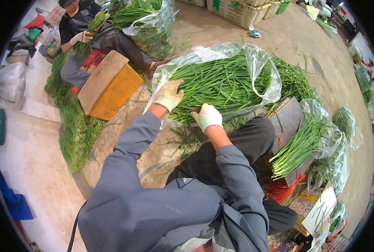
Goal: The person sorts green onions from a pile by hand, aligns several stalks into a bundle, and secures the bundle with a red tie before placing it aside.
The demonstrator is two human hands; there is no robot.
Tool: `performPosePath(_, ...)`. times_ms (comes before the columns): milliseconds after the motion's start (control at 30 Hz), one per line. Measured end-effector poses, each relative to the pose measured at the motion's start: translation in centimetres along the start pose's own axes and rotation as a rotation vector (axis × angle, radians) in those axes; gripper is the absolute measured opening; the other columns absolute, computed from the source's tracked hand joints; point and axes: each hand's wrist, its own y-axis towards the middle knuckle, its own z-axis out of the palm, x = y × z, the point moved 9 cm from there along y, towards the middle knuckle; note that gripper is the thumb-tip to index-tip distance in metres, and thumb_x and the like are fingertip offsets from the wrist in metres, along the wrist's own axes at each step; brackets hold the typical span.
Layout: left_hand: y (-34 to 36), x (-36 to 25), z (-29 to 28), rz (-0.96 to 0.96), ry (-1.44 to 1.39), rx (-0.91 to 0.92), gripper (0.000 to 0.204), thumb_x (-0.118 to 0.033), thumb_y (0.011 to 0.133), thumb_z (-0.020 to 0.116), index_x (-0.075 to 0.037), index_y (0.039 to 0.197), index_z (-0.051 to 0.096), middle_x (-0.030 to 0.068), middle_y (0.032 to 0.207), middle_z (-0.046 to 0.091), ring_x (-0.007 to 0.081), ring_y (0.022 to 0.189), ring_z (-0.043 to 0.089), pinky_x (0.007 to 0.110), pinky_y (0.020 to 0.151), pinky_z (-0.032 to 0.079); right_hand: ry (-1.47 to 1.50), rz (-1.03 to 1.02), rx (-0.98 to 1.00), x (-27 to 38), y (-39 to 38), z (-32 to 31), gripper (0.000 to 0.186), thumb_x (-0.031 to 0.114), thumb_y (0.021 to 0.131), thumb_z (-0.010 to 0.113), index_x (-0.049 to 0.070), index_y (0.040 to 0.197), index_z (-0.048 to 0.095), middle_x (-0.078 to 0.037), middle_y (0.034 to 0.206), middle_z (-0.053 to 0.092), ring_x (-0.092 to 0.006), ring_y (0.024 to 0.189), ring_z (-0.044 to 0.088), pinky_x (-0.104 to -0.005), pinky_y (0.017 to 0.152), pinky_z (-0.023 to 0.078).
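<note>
Before me lies a clear plastic bag [260,80], spread wide and filled with long green garlic chives [220,80]. My left hand [169,95], in a pale knit glove, rests at the bag's near left edge, its thumb and fingers apart beside the leaves. Close to it, at the near edge of the chives, is my right hand [208,116], also gloved. Its fingers curl inward against the leaves; what they grip, if anything, is hidden. More chives spill from the bag's right end.
A bundle of chives [298,147] lies on a board by my right knee, above red ties [283,189]. Across from me a seated person [84,31] holds a bunch behind an orange box [115,94]. Loose chives [75,138] line the left; crates [233,12] stand far back.
</note>
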Motion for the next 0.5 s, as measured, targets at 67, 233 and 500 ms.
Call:
performPosePath(67,-0.4,0.1,-0.2,0.014,-0.032,-0.032,0.043,-0.019,0.086,0.064,-0.005,0.127,0.060,0.0196,0.122,0.063,0.0354,0.117,0.058,0.041,0.102,0.045,-0.021,0.054,0.017,-0.1,0.2,1.1,0.036,0.038,0.083,0.069,0.006,0.099,0.064,-0.019,0.096,0.067,-0.0379,0.092,0.066,-0.0454,0.079,0.053)
performPosePath(233,-0.3,3.0,-1.7,0.010,-0.024,-0.194,0.042,-0.023,0.088,0.063,-0.004,0.126,0.061,0.0192,0.126,0.062,0.0351,0.119,0.056,0.041,0.104,0.044,0.284,-0.183,-0.041,1.8,-1.0,-0.5,0.033,0.035,0.082,0.071,0.005,0.095,0.066,-0.018,0.091,0.069,-0.0361,0.088,0.067,-0.0433,0.078,0.053)
performPosePath(500,2.9,4.3,-0.9,0.010,0.238,-0.095,0.052,-0.033,0.086,0.065,-0.003,0.128,0.058,0.0218,0.126,0.060,0.0369,0.120,0.055,0.046,0.105,0.041,0.479,-0.191,0.277,-0.7,-5.8,-4.7,0.034,0.033,0.080,0.070,0.002,0.095,0.071,-0.020,0.089,0.070,-0.0340,0.086,0.068,-0.0402,0.081,0.053)
